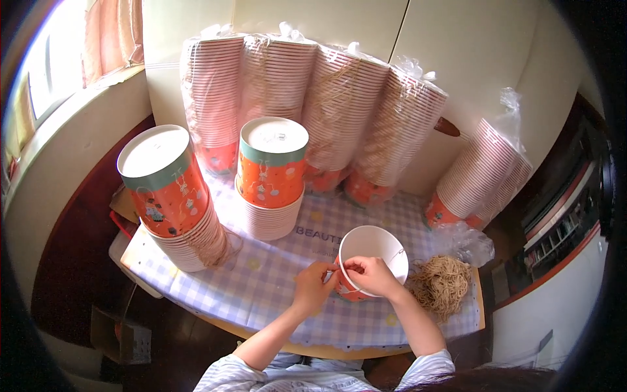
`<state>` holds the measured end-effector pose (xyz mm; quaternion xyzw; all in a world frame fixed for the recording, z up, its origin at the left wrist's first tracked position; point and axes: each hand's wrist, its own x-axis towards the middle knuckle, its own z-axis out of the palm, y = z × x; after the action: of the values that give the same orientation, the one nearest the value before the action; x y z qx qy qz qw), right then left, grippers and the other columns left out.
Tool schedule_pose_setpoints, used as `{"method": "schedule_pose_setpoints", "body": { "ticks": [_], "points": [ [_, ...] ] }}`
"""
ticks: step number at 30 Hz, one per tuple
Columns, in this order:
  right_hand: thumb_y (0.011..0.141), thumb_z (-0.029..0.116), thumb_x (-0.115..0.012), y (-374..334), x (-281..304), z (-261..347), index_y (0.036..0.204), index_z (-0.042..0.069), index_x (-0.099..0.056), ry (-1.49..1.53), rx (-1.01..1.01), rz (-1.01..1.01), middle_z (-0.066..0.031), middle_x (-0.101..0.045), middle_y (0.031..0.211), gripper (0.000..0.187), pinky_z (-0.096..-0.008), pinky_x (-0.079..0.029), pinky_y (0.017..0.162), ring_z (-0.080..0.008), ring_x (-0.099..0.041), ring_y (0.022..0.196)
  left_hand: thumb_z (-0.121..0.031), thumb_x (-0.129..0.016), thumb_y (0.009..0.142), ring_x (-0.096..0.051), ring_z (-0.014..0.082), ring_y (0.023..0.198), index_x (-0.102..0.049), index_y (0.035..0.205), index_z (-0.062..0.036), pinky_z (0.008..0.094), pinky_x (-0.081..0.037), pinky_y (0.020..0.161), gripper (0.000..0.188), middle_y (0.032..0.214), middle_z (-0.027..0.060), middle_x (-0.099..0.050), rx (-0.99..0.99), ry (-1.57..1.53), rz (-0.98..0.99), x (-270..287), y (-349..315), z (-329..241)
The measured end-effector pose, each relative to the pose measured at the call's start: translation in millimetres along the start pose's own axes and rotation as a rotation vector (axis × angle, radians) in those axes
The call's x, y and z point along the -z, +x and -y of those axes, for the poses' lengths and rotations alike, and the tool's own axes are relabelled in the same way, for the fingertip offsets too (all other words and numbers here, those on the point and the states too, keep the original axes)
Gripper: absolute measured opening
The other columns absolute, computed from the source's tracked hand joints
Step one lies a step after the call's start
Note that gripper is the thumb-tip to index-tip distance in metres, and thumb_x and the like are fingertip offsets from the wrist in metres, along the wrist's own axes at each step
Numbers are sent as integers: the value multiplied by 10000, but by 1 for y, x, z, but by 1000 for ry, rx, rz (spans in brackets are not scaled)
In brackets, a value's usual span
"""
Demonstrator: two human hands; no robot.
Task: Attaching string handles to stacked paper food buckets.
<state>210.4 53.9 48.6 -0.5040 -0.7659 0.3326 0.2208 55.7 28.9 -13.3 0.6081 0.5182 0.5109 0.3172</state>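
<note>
An open orange paper bucket [372,251] with a white inside lies tilted on the checked tablecloth [274,281]. My right hand [373,276] grips its near rim. My left hand [313,284] pinches at the same spot on the rim, where a thin tan string shows between the fingers. A heap of tan string handles [442,285] lies just to the right of the bucket.
Two stacks of upside-down orange buckets [171,196] [271,176] stand on the left half of the table. Several plastic-wrapped sleeves of nested buckets [313,104] lean against the wall behind, another pair [480,173] at right. A window is at far left.
</note>
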Motion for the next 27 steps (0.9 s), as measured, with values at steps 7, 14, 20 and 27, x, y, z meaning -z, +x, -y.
{"method": "schedule_pose_setpoints", "body": {
  "ticks": [7,14,20,27],
  "points": [
    [800,174,-564,-1,4,-1,865,22,-621,-55,34,-46,-101,-649,776,175,-302,-489,660,-207,-635,725,-132,-641,760,-529,107,591,-602,898,-34,255,-411,506,173,728,54,-596,102,-196,72,-1,-2,2],
    [869,119,-473,-13,14,0,883,23,-486,159,-34,16,-76,-612,749,98,-279,-474,637,-158,-612,725,-50,-559,796,-573,128,806,-483,1096,-39,239,-444,733,309,848,64,-603,295,-783,409,30,-7,-11],
    [887,132,-461,-21,24,2,879,37,-464,10,0,27,-32,-568,700,95,-261,-429,581,-109,-541,638,-33,-533,795,-558,132,900,-470,1149,-37,253,-419,803,360,940,88,-604,197,-798,494,39,0,-19],
    [854,145,-522,-6,44,7,862,23,-509,189,78,-33,-29,-554,706,123,-235,-410,593,-85,-513,666,-31,-560,756,-546,109,789,-564,1044,-70,250,-425,651,291,904,39,-597,-110,-150,413,39,27,-23]
  ]
}}
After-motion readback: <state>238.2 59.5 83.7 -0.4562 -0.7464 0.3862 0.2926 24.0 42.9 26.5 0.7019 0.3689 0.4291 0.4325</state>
